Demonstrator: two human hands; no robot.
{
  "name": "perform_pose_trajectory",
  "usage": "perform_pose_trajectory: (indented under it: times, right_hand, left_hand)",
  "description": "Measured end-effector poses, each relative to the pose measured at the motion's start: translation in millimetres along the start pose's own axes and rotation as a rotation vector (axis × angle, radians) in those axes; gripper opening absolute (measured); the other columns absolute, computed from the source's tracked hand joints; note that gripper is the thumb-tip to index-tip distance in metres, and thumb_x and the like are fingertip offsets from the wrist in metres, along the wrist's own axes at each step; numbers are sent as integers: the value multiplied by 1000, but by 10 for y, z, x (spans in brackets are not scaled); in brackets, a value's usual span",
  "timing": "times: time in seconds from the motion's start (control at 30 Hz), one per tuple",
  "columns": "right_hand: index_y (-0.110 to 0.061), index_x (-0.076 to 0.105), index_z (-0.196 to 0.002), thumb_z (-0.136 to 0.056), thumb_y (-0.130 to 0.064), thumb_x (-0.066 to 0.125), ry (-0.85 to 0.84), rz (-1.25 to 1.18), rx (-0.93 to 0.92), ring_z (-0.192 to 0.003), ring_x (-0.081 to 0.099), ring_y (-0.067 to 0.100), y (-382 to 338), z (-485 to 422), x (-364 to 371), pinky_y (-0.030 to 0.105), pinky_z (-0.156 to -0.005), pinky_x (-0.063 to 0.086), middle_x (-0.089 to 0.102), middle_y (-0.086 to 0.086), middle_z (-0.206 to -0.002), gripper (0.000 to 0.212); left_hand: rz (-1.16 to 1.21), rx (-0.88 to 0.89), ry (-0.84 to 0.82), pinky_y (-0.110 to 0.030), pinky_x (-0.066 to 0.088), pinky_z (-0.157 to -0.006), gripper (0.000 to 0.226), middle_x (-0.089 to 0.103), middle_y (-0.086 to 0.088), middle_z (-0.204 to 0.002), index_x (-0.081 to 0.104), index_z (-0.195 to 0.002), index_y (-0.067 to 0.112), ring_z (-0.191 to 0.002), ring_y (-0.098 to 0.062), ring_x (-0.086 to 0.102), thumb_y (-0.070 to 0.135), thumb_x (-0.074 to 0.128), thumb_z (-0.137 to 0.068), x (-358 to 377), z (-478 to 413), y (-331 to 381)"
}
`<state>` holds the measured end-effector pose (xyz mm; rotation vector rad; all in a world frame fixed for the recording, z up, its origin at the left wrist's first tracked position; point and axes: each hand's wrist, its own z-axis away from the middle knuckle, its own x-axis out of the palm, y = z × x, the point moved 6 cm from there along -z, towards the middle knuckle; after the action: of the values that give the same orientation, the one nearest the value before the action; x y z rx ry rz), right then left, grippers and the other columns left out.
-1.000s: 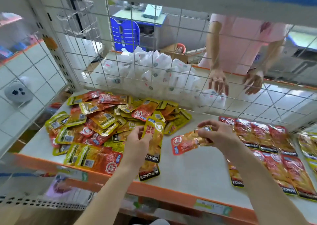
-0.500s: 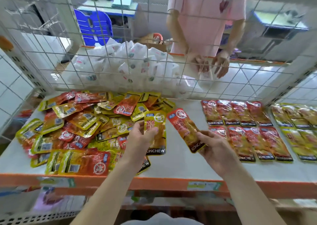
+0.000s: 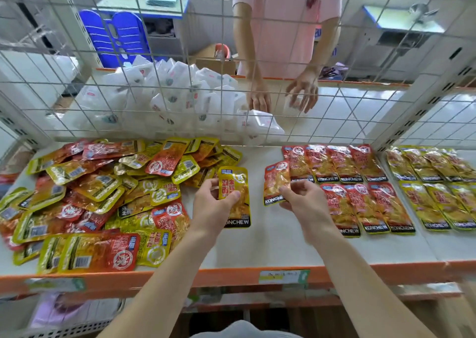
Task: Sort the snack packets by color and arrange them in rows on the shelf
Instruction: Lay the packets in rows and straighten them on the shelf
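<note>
Head view: near the orange front edge (image 3: 231, 277), bare shelf (image 3: 270, 247) lies open between the two forearms. The mixed pile (image 3: 103, 196) fills the left end, and the red rows (image 3: 360, 190) and then the yellow rows (image 3: 432, 190) fill the right. Since half a second ago the right hand (image 3: 304, 201) has carried its red packet (image 3: 275, 180) rightward. It was tilted beside the yellow packet (image 3: 235, 183) and now stands upright at the left end of the back red row, its edge touching that row's first packet. Thumb and fingertips pinch its lower right corner. The left hand (image 3: 213, 206) still pinches the yellow packet upright over mid-shelf, thumb across its face. Beyond the wire grid (image 3: 180, 105) at the back edge, another person's hands (image 3: 301, 93) reach by white packets (image 3: 167, 98).
</note>
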<state>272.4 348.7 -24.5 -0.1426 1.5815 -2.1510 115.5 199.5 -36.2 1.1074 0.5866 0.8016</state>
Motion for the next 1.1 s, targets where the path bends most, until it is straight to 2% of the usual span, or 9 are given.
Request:
perform_pose_trajectory:
  times: [0.1,0.2,0.33,0.4,0.5,0.73,0.87,1.0,1.1]
  right_hand:
    - [-11,61,-100,-90,-25,73,-5,225,-84,-73,71,14,-95,-74,17,32,-76,61,69,5,-91,21]
    - [-13,65,-99,-90,-34,72,95,638,-304,-85,66,19,-160,-53,-59,34,-77,55,67,1,-91,24]
    - [-17,70,-111,-92,-31,69,110,872,-540,-104,58,25,-198,12,24,37,-83,50,59,2,-112,24]
    - [-19,68,-122,-93,-31,65,-1,984,-566,-119,55,29,-134,-61,223,43,-97,46,60,6,-130,30]
    - [-26,62,-129,-96,-35,54,-92,1155,-563,-134,45,27,-34,-180,471,42,-104,39,50,2,-147,34]
    - [-22,64,-132,-88,-10,54,-118,1158,-558,-140,43,26,-148,-427,485,40,-115,32,50,8,-149,47]
    - [-21,61,-135,-88,-6,51,-134,1113,-518,-142,41,26,-187,-488,435,39,-117,32,47,8,-152,51]
    - [-20,63,-133,-94,-7,55,-11,929,-611,-135,50,29,-286,-276,288,40,-112,38,55,10,-145,43]
    - [-23,63,-134,-93,-16,62,64,876,-670,-134,50,27,-260,18,84,45,-111,41,56,6,-144,42]
  left_hand:
    - [-6,-4,-7,-29,59,-75,32,71,-1,-100,56,-106,25,-90,-16,71,10,77,-86,52,-44,-8]
    - [-11,-8,-10,-37,61,-81,36,73,-4,-101,59,-115,17,-93,-21,72,10,78,-85,55,-57,-27]
    - [8,-23,0,-45,61,-85,38,74,-8,-101,59,-117,14,-95,-26,73,8,78,-85,35,-79,-73]
    - [5,-22,-1,-46,60,-85,38,74,-8,-102,59,-117,14,-95,-26,73,9,79,-85,44,-87,-72]
    - [-5,-13,-13,-43,61,-83,39,74,-7,-103,59,-117,16,-93,-23,74,11,79,-85,59,-100,-52]
    - [3,-1,-37,-41,62,-80,37,74,-6,-102,59,-115,20,-92,-23,74,11,79,-85,-2,-145,-6]
    - [12,4,-55,-36,61,-78,29,74,-3,-97,59,-102,25,-89,-20,73,8,77,-86,-19,-150,12]
    - [19,-14,-77,-35,60,-81,36,73,-6,-103,59,-120,14,-93,-21,72,8,74,-88,31,-154,-16]
    - [46,-17,-103,-26,58,-72,27,72,-1,-96,61,-111,18,-86,-14,70,4,70,-91,131,-144,-75]
